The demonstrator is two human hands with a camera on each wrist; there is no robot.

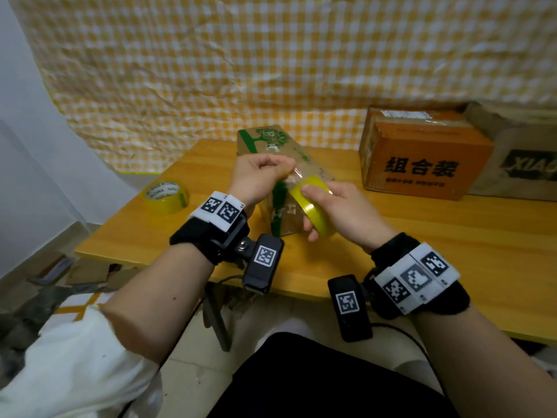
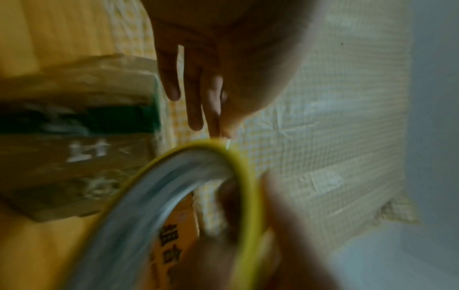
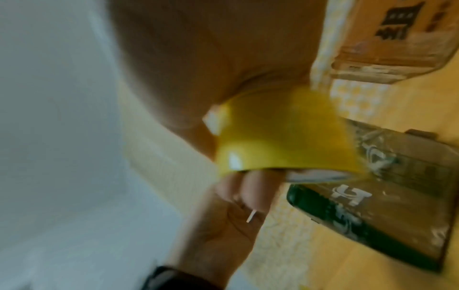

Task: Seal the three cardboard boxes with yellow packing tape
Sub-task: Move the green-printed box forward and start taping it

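My right hand (image 1: pixel 319 206) grips a roll of yellow tape (image 1: pixel 313 206), held on edge in front of a long brown box with green print (image 1: pixel 271 140). My left hand (image 1: pixel 265 173) pinches the tape's loose end (image 1: pixel 294 173) just above the roll. In the left wrist view the roll (image 2: pixel 238 176) fills the foreground, blurred, with my left fingertips (image 2: pixel 218 125) at its rim. The right wrist view shows the roll (image 3: pixel 285 137) over the green-print box (image 3: pixel 387 212). An orange box (image 1: pixel 422 164) stands at the right. A grey-brown box (image 1: pixel 524 164) stands beside it.
A second roll of yellow tape (image 1: pixel 165 196) lies flat on the wooden table (image 1: pixel 452 242) at the left. A yellow checked cloth (image 1: pixel 271 55) hangs behind. Cardboard scraps (image 1: pixel 87 271) lie on the floor below the table's left edge.
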